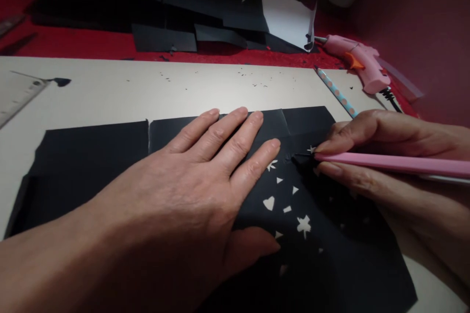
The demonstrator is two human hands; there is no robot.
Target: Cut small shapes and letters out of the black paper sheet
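A sheet of black card (91, 156) lies on the white board, with folds and a slit at its far edge. Small shapes are cut through it, among them a heart (269, 203), a flower-like star (303, 225) and several triangles. My left hand (205, 171) is flat on the card with fingers spread, left of the cut-outs. Between thumb and fingers, my right hand (367, 156) holds a pink pen-shaped craft knife (385, 162). Its thin dark tip touches or nearly touches the card, just right of my left forefinger. My right hand hides part of the card.
Beyond the card, dark paper scraps dot the white board (110, 83). A blue spotted pencil (338, 93) and a pink glue gun (358, 58) lie at the right. A ruler (24, 93) is at the left. More black card (165, 36) and white paper (286, 17) rest on the red surface behind.
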